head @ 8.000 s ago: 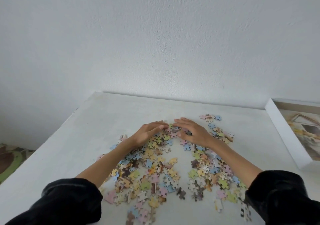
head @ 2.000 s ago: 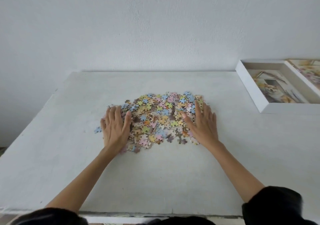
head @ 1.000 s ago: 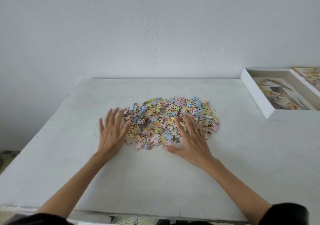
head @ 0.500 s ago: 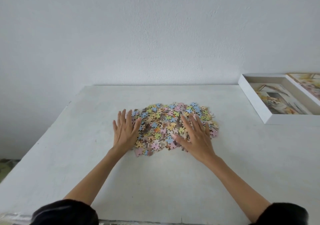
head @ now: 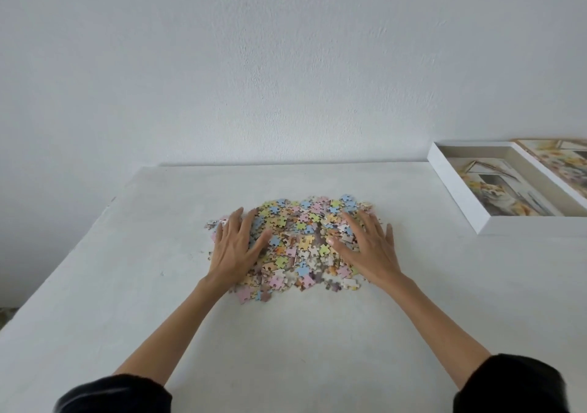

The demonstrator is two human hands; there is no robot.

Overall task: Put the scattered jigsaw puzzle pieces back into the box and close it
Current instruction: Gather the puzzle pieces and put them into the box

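A heap of pastel jigsaw pieces [head: 301,241] lies in the middle of the white table [head: 286,349]. My left hand [head: 235,247] rests flat on the heap's left side, fingers spread. My right hand [head: 368,247] lies flat on its right side, fingers spread too. Neither hand holds anything. The open white puzzle box [head: 457,196] sits at the table's back right, with a printed picture lying in its bottom. Part of its lid [head: 562,161], picture side up, shows beyond it at the frame's right edge.
A plain white wall rises right behind the table's far edge. The table's left edge [head: 79,247] runs diagonally, with floor below it. My black sleeves fill the bottom corners.
Both hands have slid inward onto the pile, pressing the pieces into a tighter heap. Eight seconds ago the pieces were spread widely near me.
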